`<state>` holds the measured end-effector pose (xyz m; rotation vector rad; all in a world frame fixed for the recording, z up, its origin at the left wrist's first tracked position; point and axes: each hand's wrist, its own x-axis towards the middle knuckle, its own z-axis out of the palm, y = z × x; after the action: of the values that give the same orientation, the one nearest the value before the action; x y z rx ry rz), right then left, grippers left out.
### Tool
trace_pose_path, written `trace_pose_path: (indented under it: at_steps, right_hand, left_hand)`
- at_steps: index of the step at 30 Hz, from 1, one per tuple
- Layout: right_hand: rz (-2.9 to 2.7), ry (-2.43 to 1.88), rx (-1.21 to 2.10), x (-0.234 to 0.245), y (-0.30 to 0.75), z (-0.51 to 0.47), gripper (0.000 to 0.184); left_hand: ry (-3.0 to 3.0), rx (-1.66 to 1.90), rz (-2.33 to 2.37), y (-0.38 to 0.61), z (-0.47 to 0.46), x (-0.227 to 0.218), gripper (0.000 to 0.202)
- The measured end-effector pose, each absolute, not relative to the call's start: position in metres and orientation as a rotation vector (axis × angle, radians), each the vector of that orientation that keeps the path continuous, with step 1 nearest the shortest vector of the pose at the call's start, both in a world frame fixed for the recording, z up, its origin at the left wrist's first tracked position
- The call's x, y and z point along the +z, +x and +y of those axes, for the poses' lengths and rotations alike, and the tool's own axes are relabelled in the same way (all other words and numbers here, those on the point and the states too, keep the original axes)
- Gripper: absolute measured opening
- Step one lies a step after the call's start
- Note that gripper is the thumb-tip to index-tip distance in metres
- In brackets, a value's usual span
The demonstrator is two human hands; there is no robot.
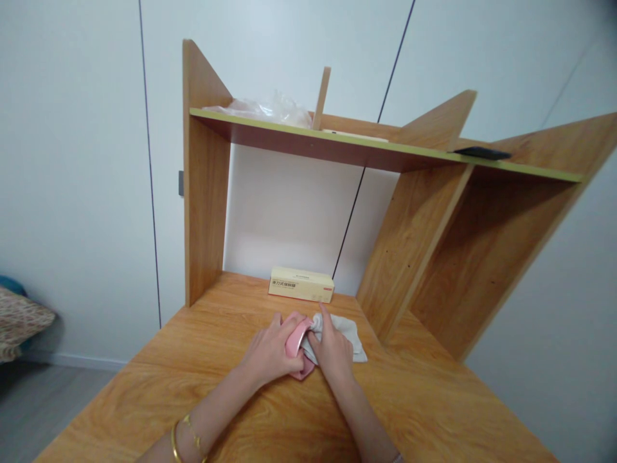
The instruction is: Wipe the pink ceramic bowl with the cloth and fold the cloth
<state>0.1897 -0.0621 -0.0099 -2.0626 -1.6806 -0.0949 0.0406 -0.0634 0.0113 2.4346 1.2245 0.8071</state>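
Note:
My left hand (277,347) is wrapped round a pink, smooth, curved object (295,341), whose exact kind I cannot make out. Part of it shows above and below my fingers, just over the desk. Against its right side, my right hand (333,350) grips a light grey cloth (351,334). The cloth is bunched near the fingers, and its loose end spreads to the right on the desktop. My right index finger points forward, while the other fingertips are partly hidden by the cloth.
A long cream-coloured box (301,286) stands behind my hands on the wooden desk (231,373). A wooden shelf unit (207,206) rises at the back, its upright panel (414,251) to the right. Its upper shelf carries a clear plastic bag (270,110) and a flat black item (482,153).

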Motion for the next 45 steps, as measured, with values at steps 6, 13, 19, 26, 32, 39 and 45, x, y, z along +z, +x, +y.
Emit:
trace_pose_path:
  at_steps: [6,13,19,26,32,39,45]
  right_hand:
    - [-1.653,-1.799,0.216,-0.03,0.202,-0.056,0.047]
    - [-1.448,-1.745,0.26,-0.045,0.203,-0.049,0.034]
    - [-1.425,-1.672,0.326,-0.051,0.196,-0.047,0.032]
    - [-1.469,-2.024,-0.025,-0.033,0.192,-0.055,0.048]
    - [-1.53,-2.134,0.035,-0.03,0.193,-0.056,0.059]
    - [-1.526,-2.152,-0.008,-0.026,0.193,-0.057,0.056]
    - [-1.573,-2.154,-0.133,-0.024,0.194,-0.058,0.059]
  left_hand:
    - [2.443,0.767,1.26,0.038,-0.06,0.007,0.059]
    - [2.046,0.975,1.181,0.033,-0.047,-0.012,0.086]
    - [1.944,1.1,0.991,0.041,-0.046,-0.023,0.075]
    - [2.127,0.936,1.236,0.036,-0.047,-0.015,0.074]
    - [2.297,0.832,1.323,0.036,-0.052,-0.01,0.073]
    - [2.358,0.825,1.293,0.038,-0.053,-0.007,0.075]
    - [2.362,0.829,1.349,0.038,-0.054,-0.006,0.072]
